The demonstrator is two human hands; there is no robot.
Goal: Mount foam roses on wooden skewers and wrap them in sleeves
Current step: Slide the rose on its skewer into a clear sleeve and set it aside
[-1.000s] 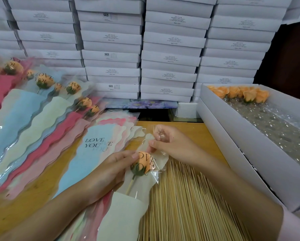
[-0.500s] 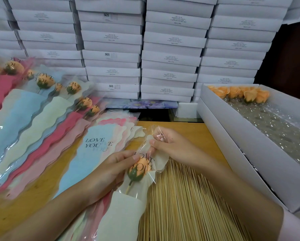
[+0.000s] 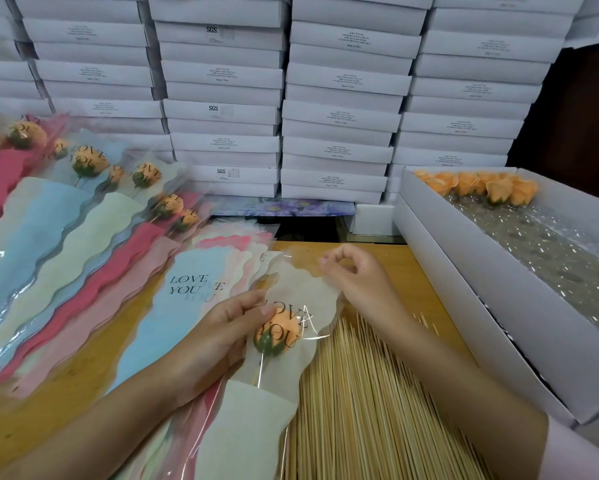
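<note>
Now the left hand (image 3: pixel 222 337) is gripping the sleeve (image 3: pixel 308 296), its thumb pressing the orange foam rose (image 3: pixel 280 329) through glossy clear film printed LOVE YOU. That sleeve is showing a matte cream liner with wavy edges, and the thin wooden skewer (image 3: pixel 259 370) is dropping from the rose's green base into it. Up at the film's top edge, the right hand (image 3: pixel 355 277) is pinching with thumb and forefinger. So the rose is sitting right under the left thumb, below and left of the right hand, beside a bed of pale loose skewers (image 3: pixel 360 410).
</note>
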